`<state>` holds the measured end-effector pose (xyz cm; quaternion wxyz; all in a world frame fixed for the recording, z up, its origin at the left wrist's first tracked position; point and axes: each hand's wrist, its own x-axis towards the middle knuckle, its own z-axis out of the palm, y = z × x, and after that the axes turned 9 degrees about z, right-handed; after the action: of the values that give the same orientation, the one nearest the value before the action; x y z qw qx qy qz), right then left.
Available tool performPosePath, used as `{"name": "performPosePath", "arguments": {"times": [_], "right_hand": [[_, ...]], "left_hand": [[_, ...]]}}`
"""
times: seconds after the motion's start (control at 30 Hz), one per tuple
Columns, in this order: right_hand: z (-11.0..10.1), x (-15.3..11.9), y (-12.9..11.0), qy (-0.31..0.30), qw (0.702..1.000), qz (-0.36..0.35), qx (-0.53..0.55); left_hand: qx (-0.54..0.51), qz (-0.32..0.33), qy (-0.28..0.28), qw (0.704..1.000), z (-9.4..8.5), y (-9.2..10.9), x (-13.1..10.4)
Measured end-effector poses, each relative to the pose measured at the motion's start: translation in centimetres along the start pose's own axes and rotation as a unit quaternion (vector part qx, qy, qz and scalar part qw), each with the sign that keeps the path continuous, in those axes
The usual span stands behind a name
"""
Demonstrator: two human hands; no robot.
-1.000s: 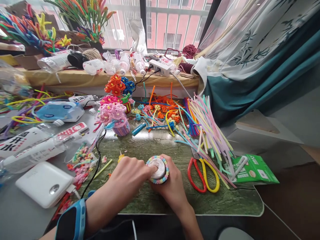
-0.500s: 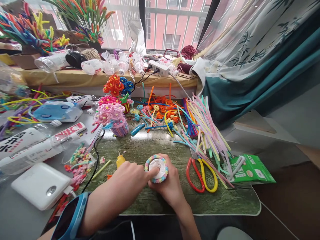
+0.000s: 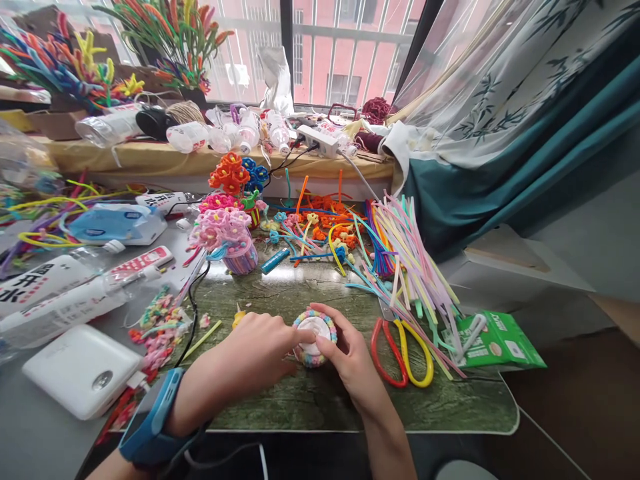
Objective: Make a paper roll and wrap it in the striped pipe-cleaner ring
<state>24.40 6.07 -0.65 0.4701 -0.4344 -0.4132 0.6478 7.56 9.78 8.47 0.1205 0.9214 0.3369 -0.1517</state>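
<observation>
A small round pot [image 3: 316,325], ringed with pastel pink, yellow and blue pipe cleaner and white inside, is between my hands near the table's front. My right hand [image 3: 349,347] wraps its right side, the thumb over the near rim. From the left, my left hand [image 3: 263,343], wearing a blue-strapped watch [image 3: 157,410] on the wrist, grips the rim with its index finger reaching over the white inside. Its other fingers are curled and partly hidden. Behind that hand a yellow glue bottle [image 3: 239,318] shows only its tip and top.
Red-and-yellow-handled scissors [image 3: 403,353] lie right of my hands, beside pastel pipe cleaners [image 3: 415,253] and a green packet [image 3: 503,340]. A pink flower pot [image 3: 240,253] and a blue lighter [image 3: 275,261] stand farther back. At left are a white power bank [image 3: 83,373], a black cable [image 3: 193,313] and bottles.
My left finger has drawn back from deep inside the pot to its rim. My right hand has shifted its hold, bringing the thumb over the near rim. The pot has tilted slightly.
</observation>
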Motion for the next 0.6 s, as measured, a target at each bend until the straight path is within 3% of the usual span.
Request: {"name": "performPosePath", "arguments": {"times": [0.27,0.43,0.6], "right_hand": [[-0.2,0.3,0.2,0.027,0.999,-0.022,-0.005],[0.5,0.4,0.2,0.043,0.998,-0.038,-0.028],[1.0,0.5,0.3,0.038,0.997,-0.038,-0.05]], "left_hand": [[-0.01,-0.027,0.029,0.999,0.4,-0.2,0.3],[-0.012,0.03,0.039,0.999,0.2,-0.7,0.1],[-0.077,0.025,0.091,0.993,1.0,-1.2,-0.3]]}}
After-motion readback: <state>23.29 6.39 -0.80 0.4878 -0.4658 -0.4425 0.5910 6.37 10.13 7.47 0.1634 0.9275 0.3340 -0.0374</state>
